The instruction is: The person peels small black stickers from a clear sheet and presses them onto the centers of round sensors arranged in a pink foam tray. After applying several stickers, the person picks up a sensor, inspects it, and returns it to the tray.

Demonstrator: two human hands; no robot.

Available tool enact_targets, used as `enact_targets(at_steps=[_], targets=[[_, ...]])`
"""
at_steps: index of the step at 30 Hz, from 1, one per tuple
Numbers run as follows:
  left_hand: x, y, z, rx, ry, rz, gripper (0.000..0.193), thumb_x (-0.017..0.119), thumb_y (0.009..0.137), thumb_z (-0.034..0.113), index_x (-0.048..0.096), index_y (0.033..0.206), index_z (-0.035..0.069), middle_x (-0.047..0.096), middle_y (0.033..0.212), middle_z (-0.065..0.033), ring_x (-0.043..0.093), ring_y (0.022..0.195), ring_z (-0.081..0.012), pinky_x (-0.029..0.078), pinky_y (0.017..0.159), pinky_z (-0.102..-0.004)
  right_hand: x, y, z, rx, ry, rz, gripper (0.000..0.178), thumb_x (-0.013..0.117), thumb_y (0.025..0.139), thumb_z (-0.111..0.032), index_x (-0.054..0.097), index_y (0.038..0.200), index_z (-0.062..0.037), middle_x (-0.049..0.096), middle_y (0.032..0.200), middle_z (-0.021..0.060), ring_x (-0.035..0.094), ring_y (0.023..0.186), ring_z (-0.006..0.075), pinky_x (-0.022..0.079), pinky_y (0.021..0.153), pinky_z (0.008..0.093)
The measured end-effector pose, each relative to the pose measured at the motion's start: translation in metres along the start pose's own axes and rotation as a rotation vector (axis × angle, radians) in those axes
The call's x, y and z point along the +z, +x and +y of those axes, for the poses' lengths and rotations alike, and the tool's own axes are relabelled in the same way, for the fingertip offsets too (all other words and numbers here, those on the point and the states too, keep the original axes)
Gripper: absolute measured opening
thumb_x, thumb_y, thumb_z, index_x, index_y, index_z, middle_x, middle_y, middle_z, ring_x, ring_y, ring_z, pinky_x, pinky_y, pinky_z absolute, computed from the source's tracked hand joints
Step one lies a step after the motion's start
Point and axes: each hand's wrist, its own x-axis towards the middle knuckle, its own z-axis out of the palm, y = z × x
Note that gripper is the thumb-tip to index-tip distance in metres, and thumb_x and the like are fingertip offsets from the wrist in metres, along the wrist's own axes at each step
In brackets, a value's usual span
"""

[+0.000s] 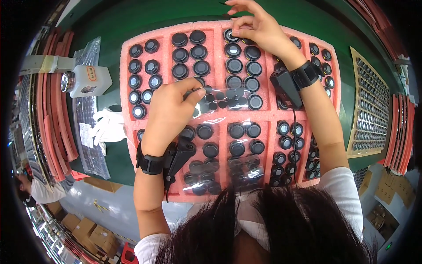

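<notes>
L hand (173, 99) pinches clear sheet (203, 110) w/ black dots (222, 104), prob. for easy reach; R hand (259, 31) at round part (228, 35), grip unclear.

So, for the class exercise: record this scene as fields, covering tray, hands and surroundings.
Tray: pink foam, divided, holding round black parts
Left hand: holds clear film with dark discs
Right hand: at a pale-topped part, tray's far side
Left of tray: white bottle, white glove
Right of tray: tan sheet of round pieces
Table: green
</notes>
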Motion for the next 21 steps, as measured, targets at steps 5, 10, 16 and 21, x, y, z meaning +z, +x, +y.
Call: enact_targets(at_steps=[5,10,16,21], targets=[[0.000,0.000,0.000,0.002,-0.006,0.005,0.012,0.058,0.076,0.014,0.060,0.080,0.003,0.054,0.060,-0.0138,0.052,0.051,-0.0269,0.039,0.050,-0.0330,0.000,-0.001,0.001,-0.004,-0.041,-0.006,0.058,0.054,0.070,0.018,0.037,0.119,-0.0072,0.040,0.103,0.0068,0.051,0.076,0.0094,0.045,0.069,0.0198],[0.001,0.001,-0.003,0.003,0.002,0.018,0.012,0.058,0.076,0.014,0.061,0.080,0.003,0.054,0.060,-0.0140,0.052,0.051,-0.0266,0.039,0.050,-0.0331,0.002,0.000,0.005,-0.219,-0.389,-0.021,0.058,0.055,0.071,0.016,0.037,0.120,-0.0074,0.040,0.102,0.0060,0.050,0.078,0.0109,0.044,0.073,0.0209],[0.003,0.001,-0.004,0.007,-0.031,0.017,0.012,0.058,0.076,0.014,0.061,0.081,0.003,0.055,0.061,-0.0139,0.052,0.052,-0.0265,0.039,0.051,-0.0330,-0.003,-0.001,0.014,-0.636,-0.320,-0.043,0.056,0.055,0.073,0.013,0.037,0.122,-0.0081,0.043,0.097,0.0050,0.050,0.082,0.0111,0.043,0.077,0.0219],[0.000,0.001,-0.004,-0.018,-0.021,-0.007,0.012,0.057,0.076,0.014,0.061,0.081,0.003,0.055,0.061,-0.0139,0.053,0.053,-0.0266,0.040,0.051,-0.0328,0.001,-0.014,0.002,-0.103,-0.057,-0.018,0.054,0.056,0.074,0.010,0.036,0.122,-0.0070,0.049,0.085,0.0031,0.051,0.081,0.0100,0.042,0.078,0.0225]])
